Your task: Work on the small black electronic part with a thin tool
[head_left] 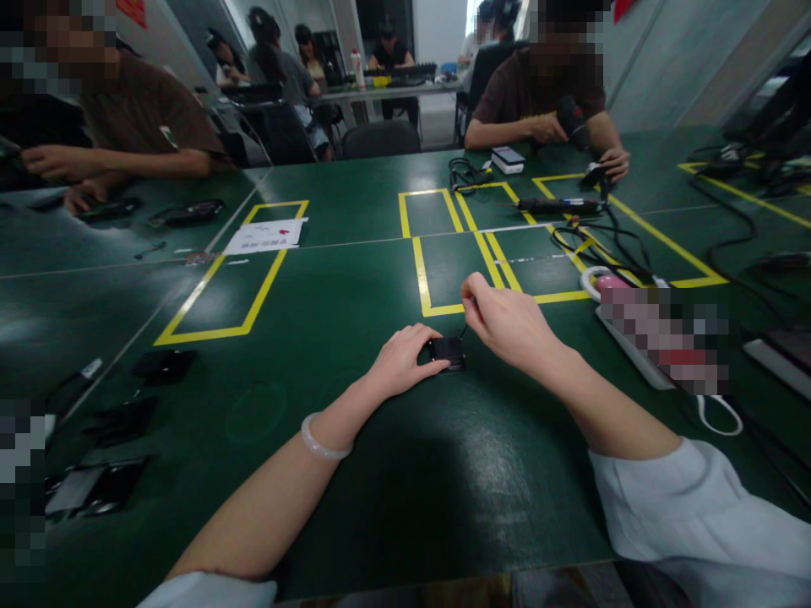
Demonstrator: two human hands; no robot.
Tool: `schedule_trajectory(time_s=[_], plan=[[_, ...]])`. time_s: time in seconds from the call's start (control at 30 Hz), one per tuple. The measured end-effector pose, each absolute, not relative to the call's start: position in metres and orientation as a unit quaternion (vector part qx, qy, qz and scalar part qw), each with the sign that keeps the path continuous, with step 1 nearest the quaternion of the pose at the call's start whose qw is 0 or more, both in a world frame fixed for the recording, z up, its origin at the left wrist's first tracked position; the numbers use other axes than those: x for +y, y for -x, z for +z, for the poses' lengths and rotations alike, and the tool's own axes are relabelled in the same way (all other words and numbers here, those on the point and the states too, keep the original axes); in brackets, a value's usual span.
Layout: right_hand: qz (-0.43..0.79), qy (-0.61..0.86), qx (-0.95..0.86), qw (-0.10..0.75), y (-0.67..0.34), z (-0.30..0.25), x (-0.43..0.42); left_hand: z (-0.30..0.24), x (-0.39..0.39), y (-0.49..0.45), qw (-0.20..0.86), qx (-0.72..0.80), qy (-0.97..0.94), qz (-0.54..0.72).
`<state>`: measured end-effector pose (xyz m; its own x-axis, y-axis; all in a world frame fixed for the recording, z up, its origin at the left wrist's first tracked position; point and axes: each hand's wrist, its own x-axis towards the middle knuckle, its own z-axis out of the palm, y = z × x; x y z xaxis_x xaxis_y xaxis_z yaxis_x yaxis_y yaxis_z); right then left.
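Observation:
A small black rectangular part (447, 350) lies on the green table in front of me. My left hand (400, 361) is closed on its left side, thumb along the near edge and fingers at the far edge. Above and to the right, my right hand (514, 323) is closed in a pinch. From its fingertips a thin dark rod-like tool (464, 332) slants down to the part's far right corner. Its exact kind is too small to make out, and its upper end is hidden by my fingers.
Several black parts (163, 365) lie at the left. A white paper (266, 236) rests across yellow tape outlines. Rightward are a pen-shaped black tool (561, 206), cables and a pink item (612, 285). Across the table, one person holds a power drill (574, 122); another sits far left.

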<state>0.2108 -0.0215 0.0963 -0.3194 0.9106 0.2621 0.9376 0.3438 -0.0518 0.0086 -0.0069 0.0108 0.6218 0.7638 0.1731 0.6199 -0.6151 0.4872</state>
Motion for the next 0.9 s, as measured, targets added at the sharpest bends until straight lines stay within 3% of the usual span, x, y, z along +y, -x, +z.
schedule_trajectory(time_s=[0.27, 0.9], plan=[[-0.057, 0.584, -0.805, 0.088, -0.2101, 0.0986, -0.0212, 0.0101, -0.0065, -0.0087, 0.193, 0.399, -0.878, 0.183], [-0.032, 0.586, -0.804, 0.092, -0.2113, 0.0999, -0.0216, 0.0127, -0.0071, -0.0089, 0.195, 0.397, -0.879, 0.177]])
